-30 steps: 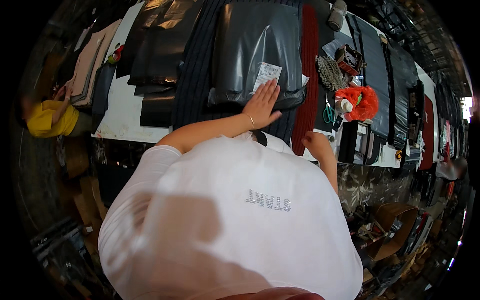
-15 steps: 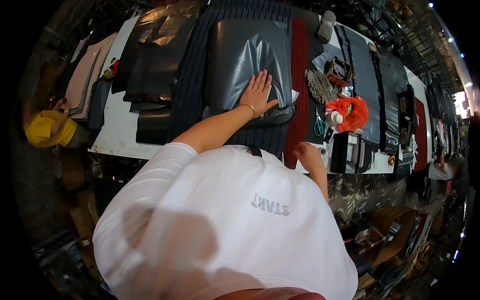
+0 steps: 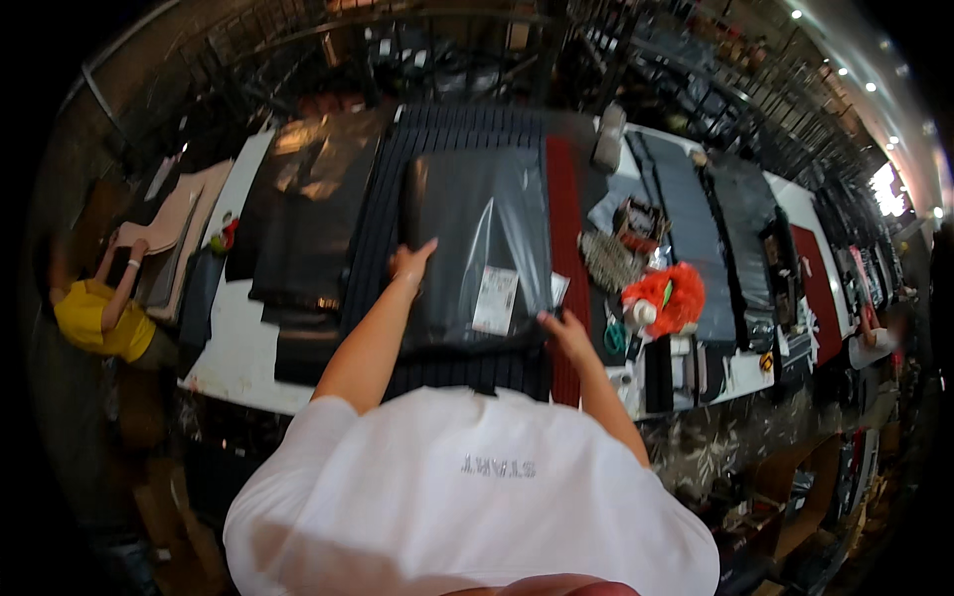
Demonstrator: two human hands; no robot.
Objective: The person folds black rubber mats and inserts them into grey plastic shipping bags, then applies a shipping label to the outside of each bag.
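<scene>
A dark grey plastic-wrapped package [image 3: 452, 214] lies flat in front of me, with a white printed label [image 3: 495, 300] near its lower right. My left hand [image 3: 410, 263] grips its left edge, the thumb reaching over the top and the other fingers partly hidden. At the lower right corner my right hand [image 3: 566, 336] holds the edge between thumb and fingers. A second white paper [image 3: 559, 288] sticks out just above that hand. Beneath the package runs a dark ribbed cloth [image 3: 378, 219], with a dark red ribbed strip [image 3: 563, 199] along its right.
Dark plastic packages [image 3: 308, 243] are stacked to the left. On the right are teal scissors [image 3: 615, 335], an orange-red plastic bag [image 3: 676, 296], a grey knotted bundle [image 3: 608, 258] and a small box [image 3: 641, 223]. A person in yellow [image 3: 104, 316] handles pale cloth at far left.
My left hand has left the label area, where it lay flat, and gone to the package's left edge. My right hand has come up to the lower right corner. The label now shows.
</scene>
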